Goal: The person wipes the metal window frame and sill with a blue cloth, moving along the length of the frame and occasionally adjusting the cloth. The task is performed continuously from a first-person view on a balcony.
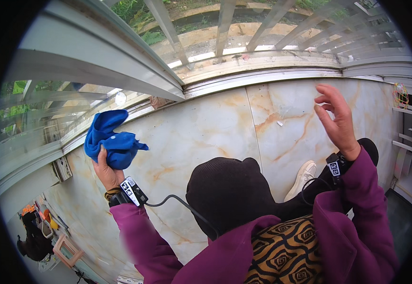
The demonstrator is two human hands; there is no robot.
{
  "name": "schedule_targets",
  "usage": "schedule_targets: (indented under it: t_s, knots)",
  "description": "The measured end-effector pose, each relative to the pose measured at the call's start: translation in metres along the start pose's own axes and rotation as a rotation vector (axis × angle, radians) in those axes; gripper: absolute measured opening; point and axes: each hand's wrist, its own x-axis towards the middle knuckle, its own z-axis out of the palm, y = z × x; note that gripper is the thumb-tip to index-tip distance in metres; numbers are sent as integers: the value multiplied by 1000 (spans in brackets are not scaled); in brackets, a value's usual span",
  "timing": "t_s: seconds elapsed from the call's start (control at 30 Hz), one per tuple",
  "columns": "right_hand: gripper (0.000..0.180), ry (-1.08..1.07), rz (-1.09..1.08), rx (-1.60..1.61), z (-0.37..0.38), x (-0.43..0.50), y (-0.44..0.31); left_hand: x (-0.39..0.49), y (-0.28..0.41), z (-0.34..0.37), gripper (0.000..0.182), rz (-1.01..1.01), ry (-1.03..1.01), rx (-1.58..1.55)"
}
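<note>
A crumpled blue cloth (112, 142) is bunched in my left hand (107, 170), whose thumb presses on its near side. Part of the cloth overlaps the glass panel and lower frame at the left in this view; whether it touches them I cannot tell. My right hand (337, 119) is raised over the marbled tile floor (206, 131), fingers curved and apart, holding nothing. Beyond both hands runs the white track of a sliding glass door (263, 77), and the door's tall frame post (120, 64) leans in from the upper left.
White bars (225, 28) stand outside the glass. A small white scrap (280, 123) lies on the floor. A white rack (403, 142) is at the right, a pink plastic stool (67, 250) at the lower left. My knee (227, 191) and white shoe (302, 179) are below.
</note>
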Motion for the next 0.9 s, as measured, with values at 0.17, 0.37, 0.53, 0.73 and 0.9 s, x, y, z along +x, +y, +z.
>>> schedule_targets:
  t_s: [0.17,0.37,0.53,0.73,0.9]
  knots:
    - [41,268,418,-156,-127,-56,68,133,-14,-94,46,219,503,591]
    - [41,229,417,-336,-163,-112,96,115,-106,13,60,178,-50,1272]
    - [41,251,373,-358,-161,-120,103,-12,-78,59,51,-398,-822,1102]
    - [38,225,332,-409,-152,-112,108,-18,-17,1,43,-217,-319,769]
    - [33,241,251,-448,-142,-107,99,78,-26,0,47,282,336,655]
